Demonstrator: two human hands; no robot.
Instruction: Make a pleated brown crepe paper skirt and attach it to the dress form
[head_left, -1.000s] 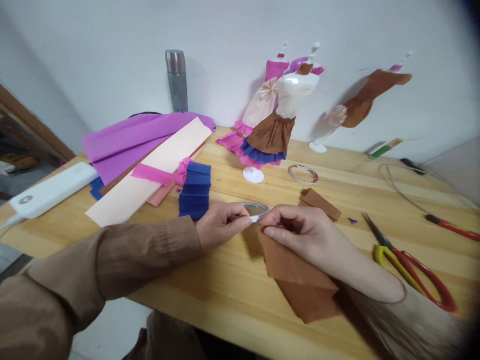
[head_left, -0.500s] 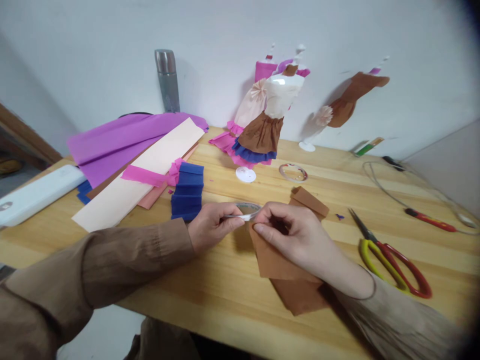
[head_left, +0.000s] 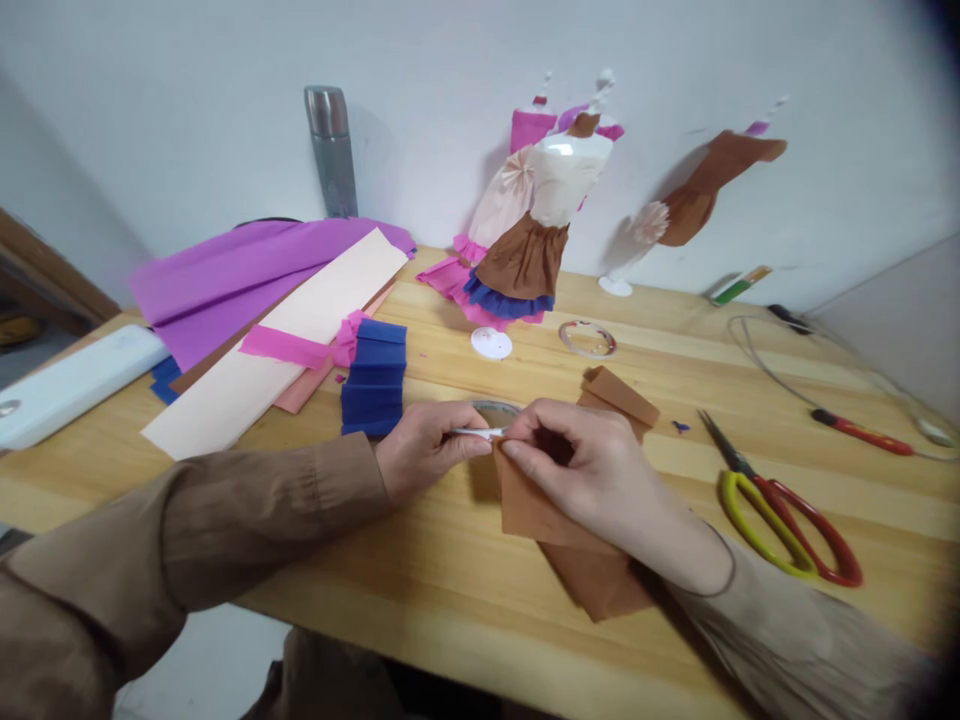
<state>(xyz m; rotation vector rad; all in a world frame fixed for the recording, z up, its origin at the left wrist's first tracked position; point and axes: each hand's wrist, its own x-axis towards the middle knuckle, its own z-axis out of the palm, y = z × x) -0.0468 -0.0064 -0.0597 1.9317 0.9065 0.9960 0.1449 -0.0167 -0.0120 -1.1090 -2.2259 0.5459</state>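
My left hand (head_left: 429, 447) is closed on a thin roll of tape (head_left: 491, 411), pinching its near edge between thumb and fingers. Close beside it, my right hand (head_left: 581, 455) pinches the upper left corner of a folded piece of brown crepe paper (head_left: 536, 515) by the tape. The paper hangs down under my right palm, its lower part reaching the table. Another folded part of brown paper (head_left: 619, 398) shows behind my right hand; whether the two are joined is hidden. Just left of the tape lies a pleated blue paper strip (head_left: 375, 375).
Scissors (head_left: 776, 510) and a red-handled tool (head_left: 862, 432) lie at right. Dress forms in paper skirts (head_left: 523, 262) stand at the back, near another tape roll (head_left: 588, 339). Purple paper (head_left: 240, 280), a cream strip (head_left: 300, 335), a white case (head_left: 75, 385) and a flask (head_left: 331, 150) are left.
My right hand has brought the brown paper's corner slightly left, closer to my left hand and the tape. The tape roll has tilted a little. The camera view has shifted slightly.
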